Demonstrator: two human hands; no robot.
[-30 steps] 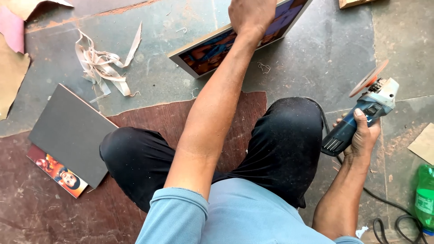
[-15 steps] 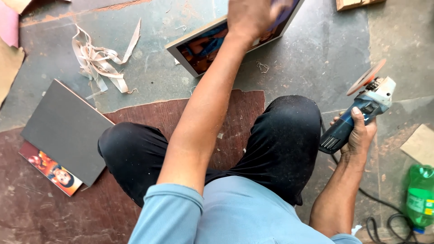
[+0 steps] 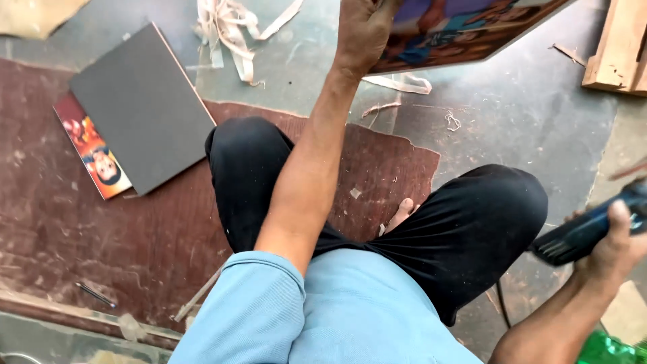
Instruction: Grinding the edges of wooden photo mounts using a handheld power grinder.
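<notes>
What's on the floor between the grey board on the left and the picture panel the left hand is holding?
In the head view, pale curled strips lie between the grey board and the picture panel gripped by the left hand.

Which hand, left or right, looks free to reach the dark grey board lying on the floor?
Probably neither as things stand. The left hand grips the picture panel, and the right hand holds the blue power tool. The dark grey board lies uncovered on the left.

The printed board (image 3: 465, 30) looks glossy on its picture face, the dark panel (image 3: 141, 104) is matt grey and smooth. Grinder (image 3: 586, 232) has a ribbed blue plastic body. Floor (image 3: 512, 114) is dusty, scuffed stone, wood block (image 3: 617, 47) pale and rough, trousers (image 3: 472, 229) black cloth.
</notes>
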